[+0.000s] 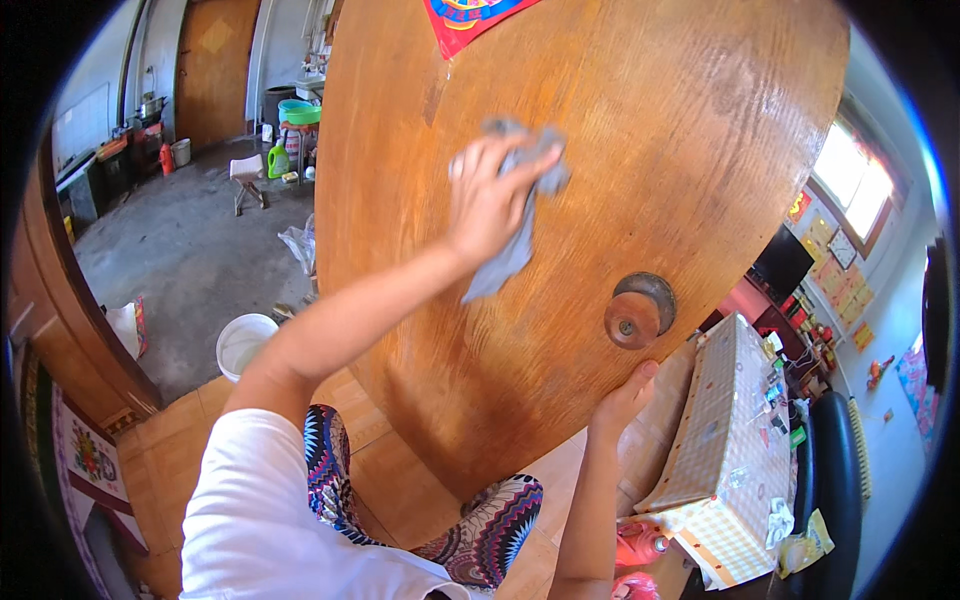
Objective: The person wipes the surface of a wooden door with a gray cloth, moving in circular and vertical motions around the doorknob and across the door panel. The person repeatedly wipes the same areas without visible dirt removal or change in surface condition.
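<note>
A brown wooden door (560,330) stands in front of me, its grain streaked and shiny in places. My left hand (490,195) presses a grey cloth (505,262) against the upper middle of its face; the cloth bunches under the fingers and hangs down past the palm. Some blur shows around the cloth and fingertips. Below the round wooden knob (632,320), my right hand (625,400) holds the door's edge. Its thumb lies toward the front face, and its other fingers are mostly hidden. At the door's top is part of a red paper decoration (458,30).
Left of the door, a white bucket (245,340) stands by the threshold, with a small stool (247,175) and green basin (303,115) farther off. To the right are a table under a checked cloth (690,450), a black sofa (835,460) and a red bottle (640,545).
</note>
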Tool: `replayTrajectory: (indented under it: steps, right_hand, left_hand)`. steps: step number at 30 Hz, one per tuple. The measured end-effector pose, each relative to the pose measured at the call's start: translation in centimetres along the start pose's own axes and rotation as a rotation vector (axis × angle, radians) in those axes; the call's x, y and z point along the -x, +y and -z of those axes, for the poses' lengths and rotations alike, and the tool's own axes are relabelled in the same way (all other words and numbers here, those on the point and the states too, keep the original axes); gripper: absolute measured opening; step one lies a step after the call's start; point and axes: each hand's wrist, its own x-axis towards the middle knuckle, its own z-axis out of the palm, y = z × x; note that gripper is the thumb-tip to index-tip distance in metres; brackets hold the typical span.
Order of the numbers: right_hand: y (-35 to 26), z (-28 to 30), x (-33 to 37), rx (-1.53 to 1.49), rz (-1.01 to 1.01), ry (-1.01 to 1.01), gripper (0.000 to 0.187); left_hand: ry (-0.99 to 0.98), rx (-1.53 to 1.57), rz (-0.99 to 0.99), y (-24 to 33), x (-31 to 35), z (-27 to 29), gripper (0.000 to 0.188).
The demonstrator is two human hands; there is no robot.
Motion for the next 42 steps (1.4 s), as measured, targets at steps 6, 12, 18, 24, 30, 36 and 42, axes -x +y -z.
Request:
replayTrajectory:
  steps: [6, 12, 18, 24, 30, 36, 42]
  right_hand:
    - [-0.5, 0.4, 0.2, 0.011, -0.049, -0.091, 0.076]
    - [-0.8, -0.3, 0.1, 0.0, 0.003, 0.018, 0.066]
    - [-0.5, -0.7, 0.1, 0.019, -0.003, 0.007, 0.064]
    - [-1.6, -0.6, 0.1, -0.007, 0.008, 0.061, 0.065]
    - [-0.4, -0.2, 0.3, -0.001, -0.022, 0.012, 0.067]
    - [-1.1, -0.3, 0.3, -0.011, -0.023, 0.005, 0.066]
    - [-0.9, -0.6, 0.1, 0.0, -0.01, 0.003, 0.065]
  left_hand:
    - [0.165, -0.1, 0.013, -2.3, -12.8, -1.0, 0.031]
    - [-0.026, 0.012, -0.042, -1.6, -1.9, 1.0, 0.046]
    - [-0.199, 0.055, 0.107, -0.4, 6.8, 4.2, 0.047]
    - [-0.026, 0.027, 0.095, 0.8, -3.0, -0.3, 0.04]
    - [0.257, -0.002, -0.025, -1.3, -12.7, -1.9, 0.03]
    - [0.016, 0.084, -0.04, 3.0, 0.6, -1.4, 0.052]
    - [-0.146, 0.212, 0.004, 6.0, 6.6, 0.9, 0.048]
